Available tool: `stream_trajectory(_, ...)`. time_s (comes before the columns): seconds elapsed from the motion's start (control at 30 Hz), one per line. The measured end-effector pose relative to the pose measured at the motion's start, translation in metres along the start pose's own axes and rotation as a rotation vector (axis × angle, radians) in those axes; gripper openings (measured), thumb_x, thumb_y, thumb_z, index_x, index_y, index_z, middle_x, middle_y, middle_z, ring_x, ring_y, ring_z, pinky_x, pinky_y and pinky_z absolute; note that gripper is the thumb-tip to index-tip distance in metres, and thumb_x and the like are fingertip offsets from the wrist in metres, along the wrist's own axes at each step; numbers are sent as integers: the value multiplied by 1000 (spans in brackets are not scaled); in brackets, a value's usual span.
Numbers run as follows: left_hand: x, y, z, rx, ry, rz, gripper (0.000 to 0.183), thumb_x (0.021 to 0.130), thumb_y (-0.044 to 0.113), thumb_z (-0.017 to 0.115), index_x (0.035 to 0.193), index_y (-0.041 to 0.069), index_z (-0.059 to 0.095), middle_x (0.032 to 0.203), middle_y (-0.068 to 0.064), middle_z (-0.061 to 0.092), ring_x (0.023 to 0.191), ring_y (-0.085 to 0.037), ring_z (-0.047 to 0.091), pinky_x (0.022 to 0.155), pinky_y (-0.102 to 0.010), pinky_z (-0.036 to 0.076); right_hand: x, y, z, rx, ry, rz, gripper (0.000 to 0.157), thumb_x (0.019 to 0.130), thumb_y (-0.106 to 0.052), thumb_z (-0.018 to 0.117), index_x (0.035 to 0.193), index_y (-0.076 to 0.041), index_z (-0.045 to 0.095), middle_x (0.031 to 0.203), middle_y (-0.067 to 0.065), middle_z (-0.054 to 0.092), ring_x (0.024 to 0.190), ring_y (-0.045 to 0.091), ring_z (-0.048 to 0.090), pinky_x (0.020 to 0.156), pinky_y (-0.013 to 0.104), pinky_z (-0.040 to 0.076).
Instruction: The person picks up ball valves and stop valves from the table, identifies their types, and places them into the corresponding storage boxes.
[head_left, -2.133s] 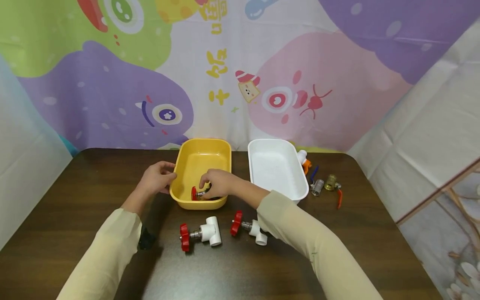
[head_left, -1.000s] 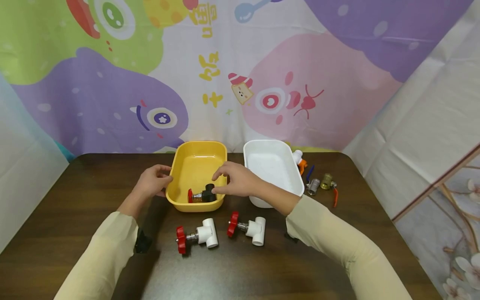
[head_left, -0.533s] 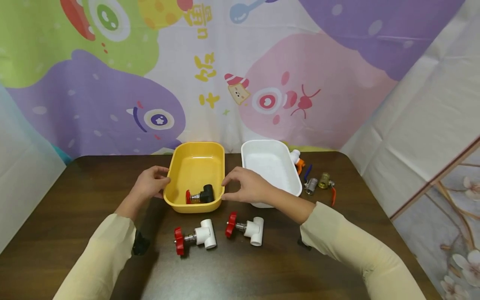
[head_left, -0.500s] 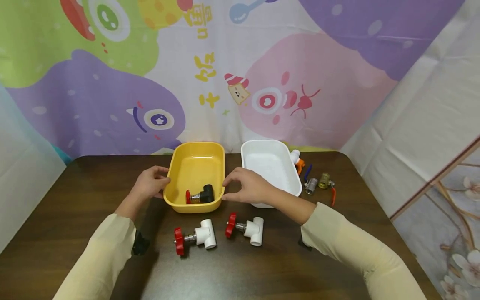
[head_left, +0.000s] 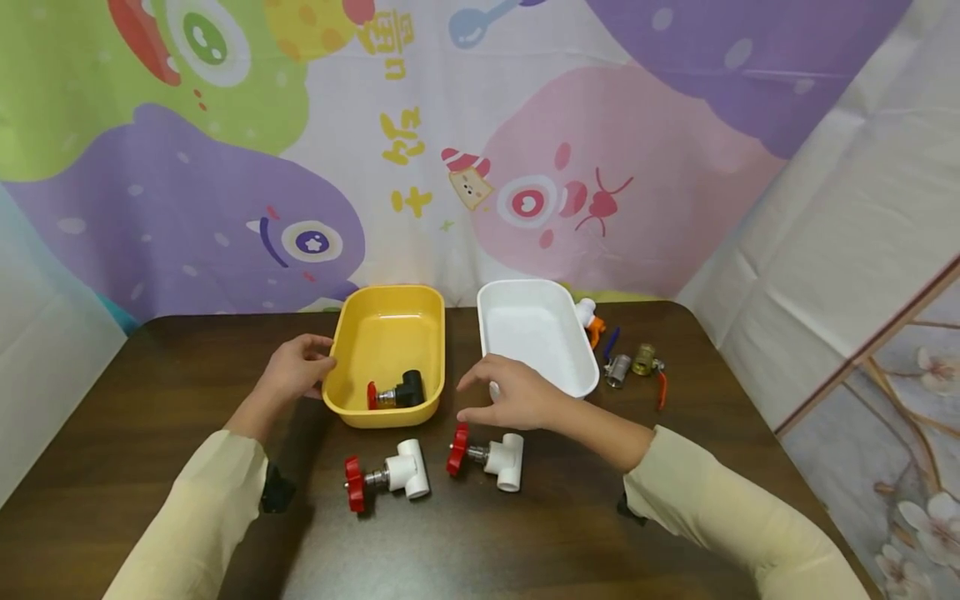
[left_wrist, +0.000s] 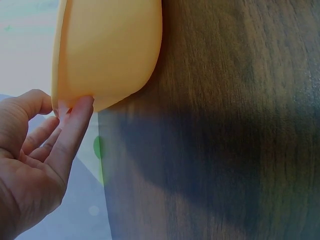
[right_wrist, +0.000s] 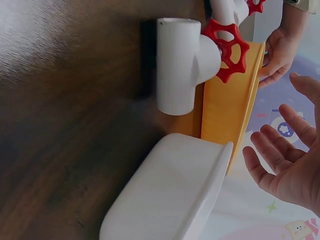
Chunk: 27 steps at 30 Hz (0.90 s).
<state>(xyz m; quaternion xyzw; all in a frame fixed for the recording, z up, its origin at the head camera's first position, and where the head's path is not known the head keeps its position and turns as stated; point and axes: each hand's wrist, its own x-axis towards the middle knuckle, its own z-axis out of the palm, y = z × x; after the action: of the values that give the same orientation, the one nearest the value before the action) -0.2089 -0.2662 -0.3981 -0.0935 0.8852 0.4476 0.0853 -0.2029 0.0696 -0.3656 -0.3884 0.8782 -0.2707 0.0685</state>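
Observation:
My left hand (head_left: 294,368) pinches the left rim of a yellow plastic tray (head_left: 390,342); in the left wrist view a finger (left_wrist: 74,132) lies against its outer wall. Inside the tray, near its front, lies a black valve (head_left: 409,389) with a red handle. My right hand (head_left: 519,397) hovers with spread, relaxed fingers, holding nothing. Just in front of it on the table is a white tee-shaped valve (head_left: 504,462) with a red handwheel (right_wrist: 228,51). A second such white valve (head_left: 406,470) lies to its left, in front of the yellow tray.
A white tray (head_left: 536,333) stands right of the yellow one, its front partly behind my right hand. Beyond it lie a white valve with an orange handle (head_left: 589,319), a silver valve (head_left: 617,371) with a blue lever and a brass valve (head_left: 643,359) near a red lever. A printed curtain hangs behind.
My right hand has let go of the black valve, leaving it in the yellow tray, and moved right and toward me, over the white valve. The left hand stays at the tray's rim.

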Motion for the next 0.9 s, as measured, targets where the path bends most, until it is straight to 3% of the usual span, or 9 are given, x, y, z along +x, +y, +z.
stream_trajectory(0.23, -1, 0, 1, -25, -1, 14, 48, 93, 15, 51, 135, -4, 38, 119, -29, 52, 97, -37, 62, 66, -35, 59, -11, 2, 4, 4, -28, 24, 33, 81, -38, 69, 108, -19, 66, 110, -1, 63, 100, 13, 57, 89, 30, 47)
stream_trajectory(0.5, -1, -1, 1, -23, 0, 15, 47, 93, 15, 50, 135, -4, 38, 118, -29, 52, 97, -38, 62, 65, -35, 59, -22, 6, 11, 43, -43, 14, 35, 81, -35, 70, 110, -16, 66, 109, 0, 62, 100, 22, 59, 86, 34, 48)
stream_trajectory(0.9, 0, 1, 0, 17, -3, -7, 49, 92, 16, 51, 135, -2, 38, 121, -29, 52, 96, -37, 63, 66, -35, 59, -34, 14, 27, 46, -97, 36, 44, 80, -38, 71, 115, -14, 62, 110, 3, 62, 98, 18, 58, 85, 32, 48)
